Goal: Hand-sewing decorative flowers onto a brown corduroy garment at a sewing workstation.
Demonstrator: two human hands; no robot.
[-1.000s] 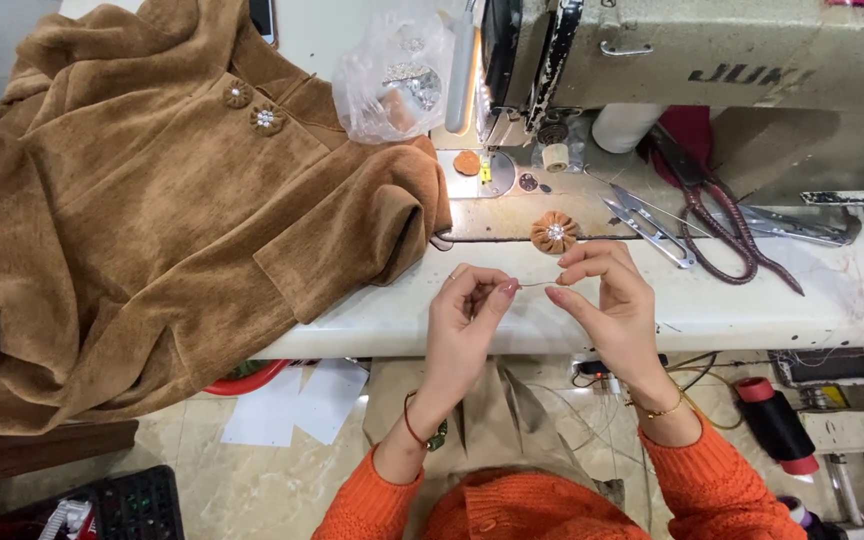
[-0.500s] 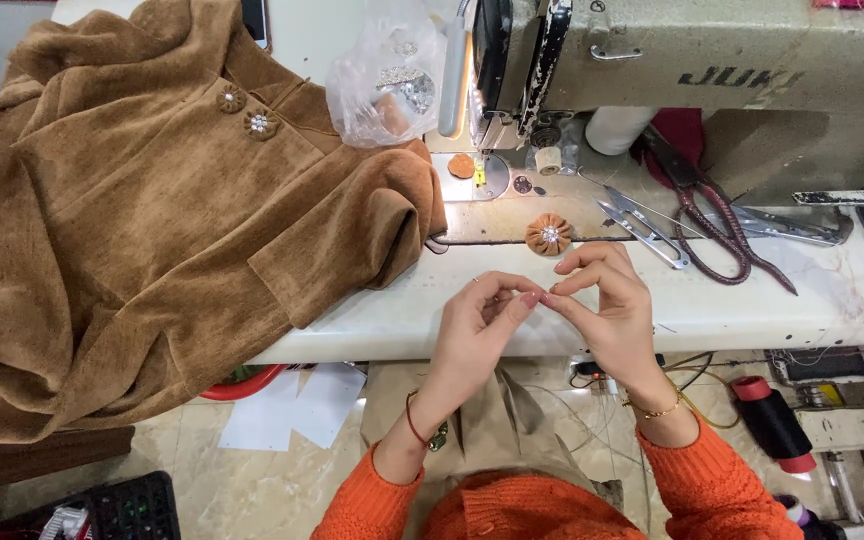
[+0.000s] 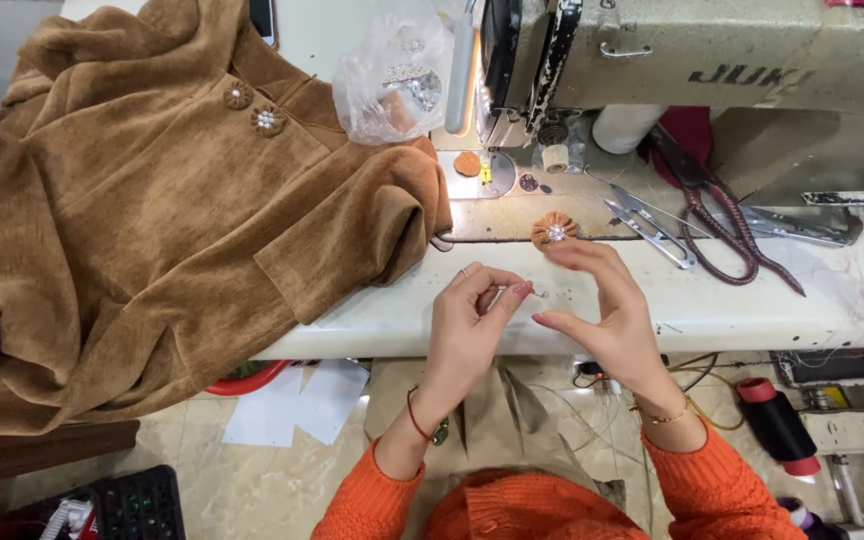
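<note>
- The left hand (image 3: 467,320) hovers over the front edge of the white table (image 3: 712,300), thumb and forefinger pinched on a thin needle (image 3: 514,292) whose tip just shows past the fingertips.
- The right hand (image 3: 602,310) is beside it, fingers curved and spread, gripping nothing that shows; whether a thread runs through it I cannot tell.
- A round brown fabric button (image 3: 555,230) with a sparkling centre lies on the table just beyond the right hand's fingertips, apart from both hands.
- A brown velvety coat (image 3: 152,220) is heaped across the left of the table, its cuff near the left hand; two matching buttons (image 3: 252,108) sit by its collar.
- A clear plastic bag (image 3: 392,75) of small parts lies on the coat's far edge, by the sewing machine (image 3: 672,60).
- Small silver thread snips (image 3: 652,222) and large dark red-handled scissors (image 3: 722,215) lie to the right of the loose button, near the right hand.
- Below the table edge a red spool of dark thread (image 3: 777,425) stands to the right, and white papers (image 3: 297,400) lie on the floor.
</note>
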